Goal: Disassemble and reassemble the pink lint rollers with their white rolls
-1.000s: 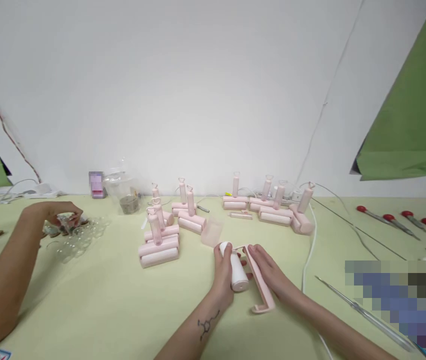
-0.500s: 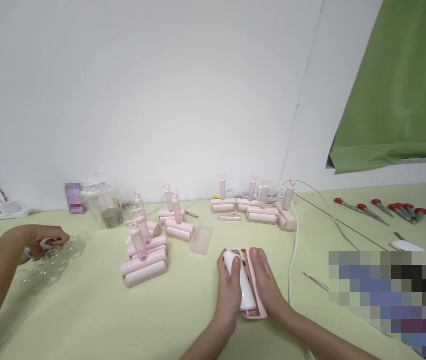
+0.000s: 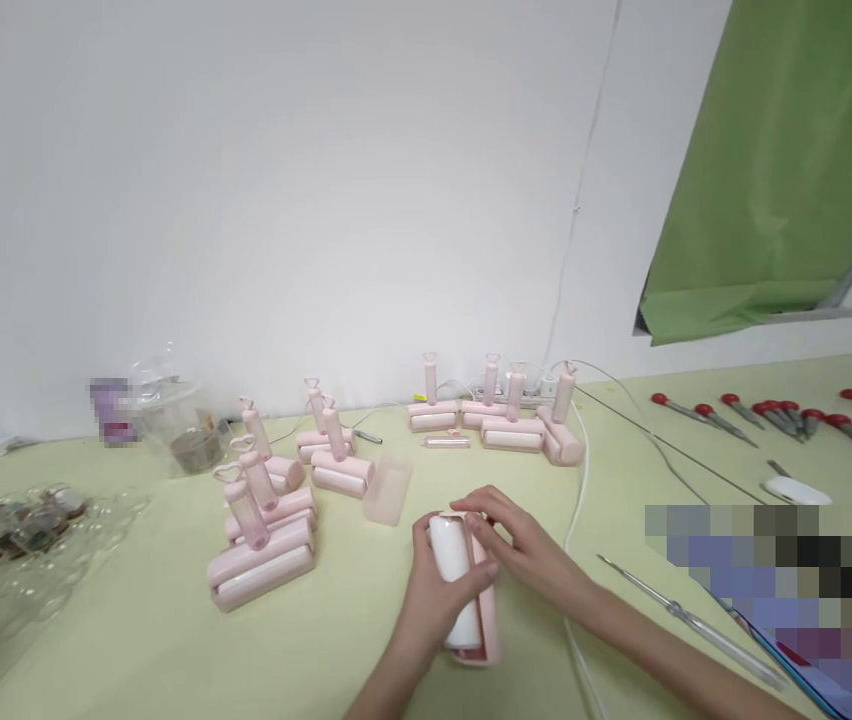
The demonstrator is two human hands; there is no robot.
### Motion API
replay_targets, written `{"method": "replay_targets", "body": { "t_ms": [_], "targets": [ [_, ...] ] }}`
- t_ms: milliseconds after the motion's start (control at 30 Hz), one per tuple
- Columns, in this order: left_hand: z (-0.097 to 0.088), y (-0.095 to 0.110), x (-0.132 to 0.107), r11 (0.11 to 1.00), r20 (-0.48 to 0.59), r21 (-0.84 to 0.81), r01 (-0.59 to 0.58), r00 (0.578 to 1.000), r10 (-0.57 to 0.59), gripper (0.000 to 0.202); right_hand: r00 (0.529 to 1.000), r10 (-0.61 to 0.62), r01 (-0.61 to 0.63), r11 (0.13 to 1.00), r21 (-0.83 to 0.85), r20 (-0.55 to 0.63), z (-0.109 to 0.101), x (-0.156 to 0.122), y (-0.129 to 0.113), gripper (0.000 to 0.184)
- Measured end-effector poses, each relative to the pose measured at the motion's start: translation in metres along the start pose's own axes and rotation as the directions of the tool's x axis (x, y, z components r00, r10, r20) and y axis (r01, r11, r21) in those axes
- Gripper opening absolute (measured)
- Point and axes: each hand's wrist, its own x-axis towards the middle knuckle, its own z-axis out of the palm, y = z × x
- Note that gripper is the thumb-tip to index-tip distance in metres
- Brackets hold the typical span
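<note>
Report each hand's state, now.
Left hand: closed, holding the white roller.
Right hand: at the far end of the pink housing; holding or just touching, cannot be told.

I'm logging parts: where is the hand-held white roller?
Head view, low and right of centre: the white roller is in the left hand, alongside the pink frame.

No text, number or sign legible to you; purple item (image 3: 112, 408) at your left, blue item (image 3: 786, 605) at right: pixelated.
</note>
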Motion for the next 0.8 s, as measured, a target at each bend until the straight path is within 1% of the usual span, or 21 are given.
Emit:
{"method": "replay_targets", "body": {
  "t_ms": [67, 133, 167, 233, 300, 367, 433, 600, 800],
  "targets": [
    [-0.010, 0.006, 0.001, 0.982, 0.069, 0.187, -0.023, 0.998, 0.010, 0.071, 0.982, -0.070, 0.094, 0.986, -0.136, 0.173, -0.020, 0.007, -0.001, 0.024],
    [-0.017, 0.012, 0.000, 0.922, 0.137, 0.380, -0.071, 0.990, 0.020, 0.070, 0.939, -0.083, 0.182, 0.943, -0.279, 0.334, -0.035, 0.012, -0.007, 0.022],
    [-0.020, 0.015, -0.002, 0.884, 0.171, 0.458, -0.099, 0.985, 0.021, 0.065, 0.914, -0.077, 0.232, 0.904, -0.358, 0.398, -0.039, 0.014, -0.011, 0.021],
    [-0.022, 0.021, -0.006, 0.813, 0.243, 0.559, -0.163, 0.970, 0.027, 0.056, 0.870, -0.057, 0.332, 0.801, -0.498, 0.489, -0.042, 0.016, -0.020, 0.018],
    [-0.024, 0.026, -0.008, 0.755, 0.304, 0.618, -0.221, 0.952, 0.030, 0.055, 0.830, -0.042, 0.416, 0.711, -0.567, 0.556, -0.039, 0.015, -0.029, 0.016],
    [-0.025, 0.029, -0.010, 0.714, 0.351, 0.651, -0.259, 0.936, 0.020, 0.060, 0.795, -0.025, 0.464, 0.669, -0.581, 0.606, -0.034, 0.014, -0.037, 0.016],
    [-0.026, 0.030, -0.009, 0.687, 0.374, 0.675, -0.269, 0.927, -0.005, 0.065, 0.780, -0.005, 0.472, 0.661, -0.584, 0.626, -0.030, 0.012, -0.042, 0.016],
    [-0.028, 0.030, -0.007, 0.632, 0.410, 0.713, -0.303, 0.912, -0.026, 0.068, 0.760, 0.013, 0.455, 0.703, -0.546, 0.650, -0.030, 0.007, -0.044, 0.016],
    [-0.025, 0.033, -0.012, 0.620, 0.457, 0.709, -0.336, 0.888, -0.041, 0.063, 0.735, -0.021, 0.456, 0.755, -0.471, 0.678, -0.033, 0.003, -0.036, 0.013]
  ]
}}
